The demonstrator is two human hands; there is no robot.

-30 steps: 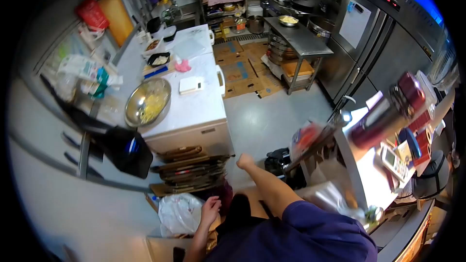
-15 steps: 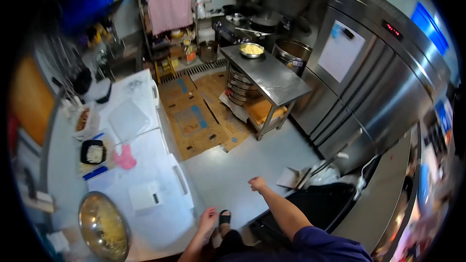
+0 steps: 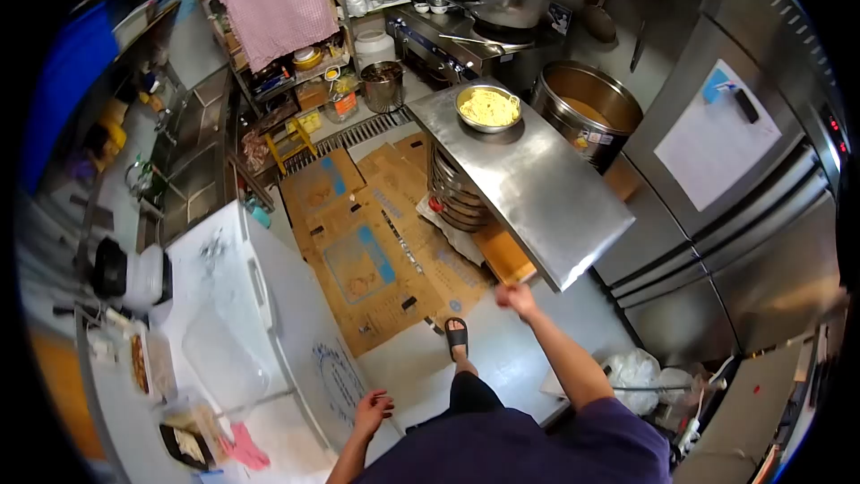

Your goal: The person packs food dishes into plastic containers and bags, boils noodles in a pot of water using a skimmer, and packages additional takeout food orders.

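Note:
My left hand (image 3: 372, 410) hangs beside the white chest freezer (image 3: 300, 314), with its fingers loosely bent and apart. Nothing shows in it. My right hand (image 3: 517, 297) is stretched forward with its fingers curled closed, and I see nothing in it. In the view it lies just below the wooden board (image 3: 503, 254) on the steel table's lower shelf, by the near end of the steel table (image 3: 560, 206). I cannot tell whether it touches either. A metal bowl of yellow noodle-like food (image 3: 488, 108) stands on the table's far end.
Flattened cardboard (image 3: 385, 251) covers the floor ahead. A large steel pot (image 3: 587, 112) stands behind the table, with a stove (image 3: 430, 45) further back. A steel refrigerator (image 3: 761, 242) is on the right. On the freezer's side lie a pink glove (image 3: 244, 448) and a black container (image 3: 185, 445).
I have stepped forward, so the steel table and its bowl appear nearer. The large bowl at lower left has left the view. My right hand has moved up toward the table's near end.

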